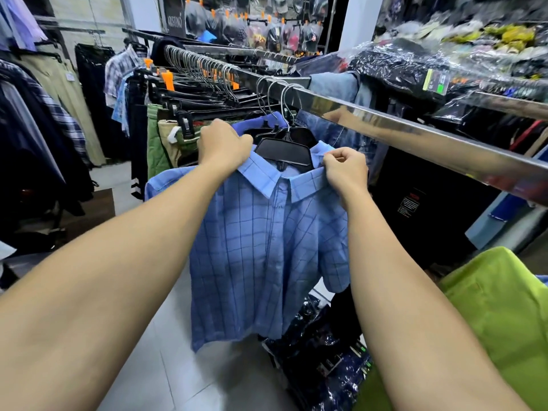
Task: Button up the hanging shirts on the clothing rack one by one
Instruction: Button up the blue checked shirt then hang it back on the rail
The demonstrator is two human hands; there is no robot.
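blue checked shirt (267,250) hangs on a black hanger (284,149) from the chrome rail (415,132), front closed down the placket. left hand (224,143) grips the collar at the shirt's left shoulder, fingers curled over the fabric. right hand (345,167) pinches the collar edge on the opposite side. a green garment (498,315) lies near the right forearm.

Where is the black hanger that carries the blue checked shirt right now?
In the head view, centre frame: the black hanger sits inside the blue checked shirt collar, between the left hand and right hand, below the chrome rail.
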